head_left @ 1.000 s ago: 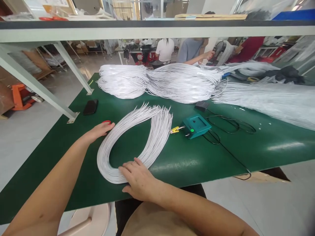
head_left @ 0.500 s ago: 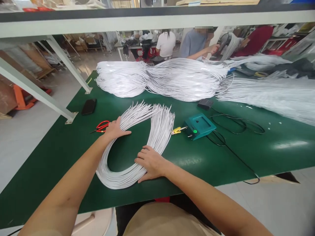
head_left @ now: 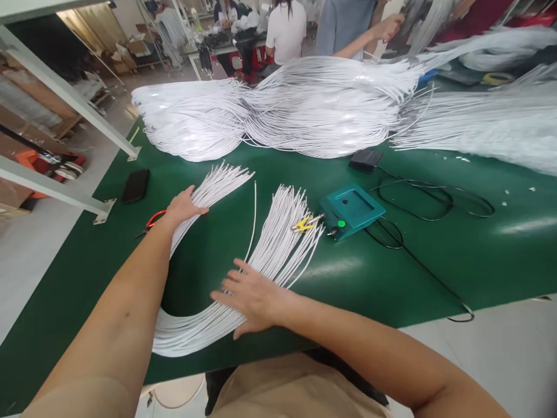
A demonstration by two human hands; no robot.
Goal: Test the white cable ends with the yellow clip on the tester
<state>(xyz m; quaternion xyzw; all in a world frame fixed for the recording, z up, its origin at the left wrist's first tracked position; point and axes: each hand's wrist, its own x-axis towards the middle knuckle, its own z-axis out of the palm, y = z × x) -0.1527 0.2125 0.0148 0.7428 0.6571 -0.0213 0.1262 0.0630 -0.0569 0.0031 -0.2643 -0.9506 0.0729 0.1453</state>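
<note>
A U-shaped bundle of white cables (head_left: 195, 334) lies on the green table, its two ends apart at the far side. My left hand (head_left: 183, 208) is closed around the left arm of the bundle, thumb across the top, the other fingers mostly hidden. Spread fingers of my right hand (head_left: 252, 293) rest on the right arm, where the cables fan out. One loose cable (head_left: 253, 223) stands away from that fan. Against the fanned ends is a yellow clip (head_left: 303, 224), beside a teal box with a green button (head_left: 353, 210).
Red-handled pliers (head_left: 155, 219) lie partly behind my left forearm, near a black phone (head_left: 135, 186). Large white cable bundles (head_left: 322, 110) cover the table's back. A black adapter (head_left: 365, 161) and black cord (head_left: 418, 261) are at right. Metal frame legs (head_left: 73, 107) stand left; people work beyond.
The cable ends have spread apart, the left arm shifting left. The right arm has fanned out to the yellow clip, and one cable has separated. My right hand's fingers are more spread; the view has shifted.
</note>
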